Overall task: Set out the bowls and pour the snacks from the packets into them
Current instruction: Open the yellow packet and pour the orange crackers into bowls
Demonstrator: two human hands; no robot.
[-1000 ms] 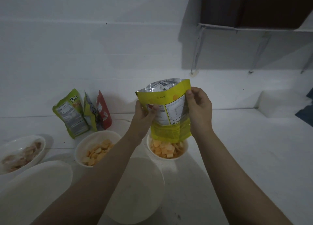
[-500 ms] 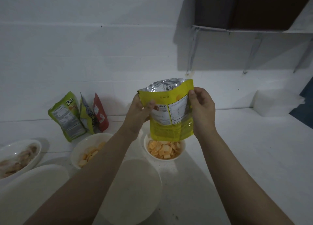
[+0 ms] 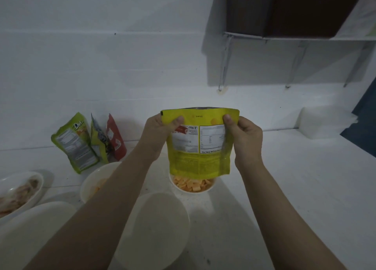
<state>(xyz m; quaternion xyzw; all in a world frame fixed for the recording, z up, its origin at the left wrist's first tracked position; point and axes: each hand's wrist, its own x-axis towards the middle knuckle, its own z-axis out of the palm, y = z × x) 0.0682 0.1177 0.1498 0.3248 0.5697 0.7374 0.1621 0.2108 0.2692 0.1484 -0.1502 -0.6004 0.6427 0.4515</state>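
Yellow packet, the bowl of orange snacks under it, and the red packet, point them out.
yellow packet (image 3: 200,164), head view, lower printed panel.
bowl of orange snacks (image 3: 210,188), head view, right rim.
red packet (image 3: 117,145), head view, its face.

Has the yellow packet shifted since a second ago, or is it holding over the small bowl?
No real shift: the yellow packet hangs over the small bowl as before; only its top has flattened.

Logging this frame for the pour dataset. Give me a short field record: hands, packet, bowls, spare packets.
left hand: pinches packet's upper left corner
right hand: pinches upper right corner
yellow packet: held upside down, print inverted, over small bowl
small bowl: holds orange square snacks
empty bowl: nearest, centre
left bowls: two with snacks
spare packets: three leaning at the wall
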